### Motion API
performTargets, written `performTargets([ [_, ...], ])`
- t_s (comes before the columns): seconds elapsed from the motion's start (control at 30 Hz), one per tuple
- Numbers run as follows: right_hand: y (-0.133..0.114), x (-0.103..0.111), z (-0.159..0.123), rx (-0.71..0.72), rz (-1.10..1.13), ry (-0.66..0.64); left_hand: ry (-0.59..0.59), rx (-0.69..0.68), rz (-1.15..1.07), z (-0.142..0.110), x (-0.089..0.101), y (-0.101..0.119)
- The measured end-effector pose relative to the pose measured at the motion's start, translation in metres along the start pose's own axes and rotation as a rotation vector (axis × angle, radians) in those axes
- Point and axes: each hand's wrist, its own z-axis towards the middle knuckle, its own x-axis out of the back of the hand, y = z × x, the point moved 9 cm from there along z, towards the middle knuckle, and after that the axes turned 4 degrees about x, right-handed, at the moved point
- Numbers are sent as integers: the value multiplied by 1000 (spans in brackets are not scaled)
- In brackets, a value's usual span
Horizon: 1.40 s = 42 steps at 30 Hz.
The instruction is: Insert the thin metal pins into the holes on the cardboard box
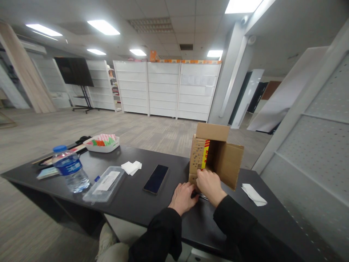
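Observation:
An opened cardboard box [231,163] stands on the dark desk [131,198], its opening towards me and its flaps folded out. A yellow strip with red marks [205,154] shows at the left of the opening. My right hand [210,185] is at the lower front of the box, fingers curled in; whatever they grip is hidden. Close beside it on the left, my left hand [183,197] rests low by the desk top with bent fingers, at a small dark thing [194,194]. Under my right hand a thin shiny edge [203,196] shows, too covered to name.
Left of my hands lie a phone [156,178], folded white tissue [131,167] and a clear plastic case [105,185]. A water bottle [71,170] and a white basket of packets [103,145] stand farther left. Another folded tissue [254,194] lies at right, near a perforated panel [321,145].

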Motion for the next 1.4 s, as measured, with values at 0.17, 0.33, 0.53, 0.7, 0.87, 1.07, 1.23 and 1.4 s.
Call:
performTargets([
  [0.17,2,8,-9,7,12,-9,5,5,5,0,0,0],
  [0.33,11,-4,-18,-1,54,-77,-20,18,7,0,1,1],
  [0.53,8,-23,-27,31,49,-186,0,11,-21,-1,4,2],
  [0.7,0,-31,-26,55,55,-208,18,4,-13,-1,4,1],
  [0.87,-8,-34,-24,109,60,-185,33,22,-8,-1,4,-1],
  [1.07,-14,-37,-28,143,68,-164,38,15,-45,0,2,-1],
  [1.23,-18,-36,-30,169,117,-161,16,21,-69,0,-1,-2],
  [1.4,-18,-40,-33,155,189,-127,44,17,-77,0,0,-3],
])
